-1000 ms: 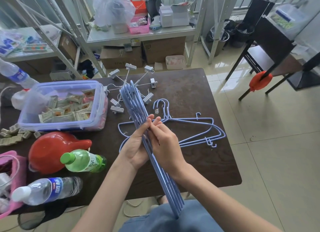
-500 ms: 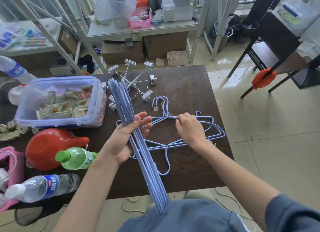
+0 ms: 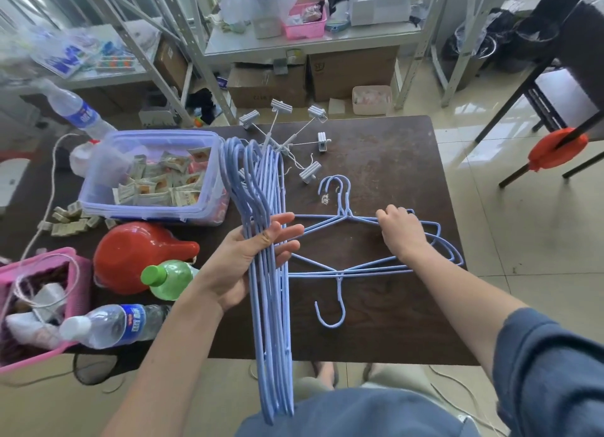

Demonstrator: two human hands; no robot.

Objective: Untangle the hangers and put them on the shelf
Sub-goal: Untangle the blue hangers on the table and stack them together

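Dark brown wood, a bit scuffed, made up the table [image 3: 385, 149], which stood on a glossy pale tile floor [image 3: 523, 227]. Behind it ran grey metal shelving [image 3: 307, 43] with cardboard boxes [image 3: 353, 72] tucked underneath and a pink basket [image 3: 305, 21] on top.

The left hand [image 3: 248, 263] had a bundle of blue hangers [image 3: 271, 306] lying across its palm, thumb behind them and fingers mostly straight in front, so more of a loose cradle than a tight squeeze. The bundle ran from over the table's middle down past its near edge toward the person's lap. The right hand [image 3: 402, 232] was curled over the shoulder wire of the tangled hangers [image 3: 343, 266] lying flat on the right half of the table, two hooks pointing away and one pointing back toward the person.

Left side of the table was pretty cluttered: a clear plastic tub [image 3: 153, 178] of snack packets, a red jug [image 3: 137, 253], a green-capped bottle [image 3: 166, 280], a water bottle [image 3: 114, 325] and a second pink basket [image 3: 42, 306] at the corner. A white clip hanger [image 3: 287, 136] sat at the far edge. A dark chair [image 3: 562, 87] stood off to the right.
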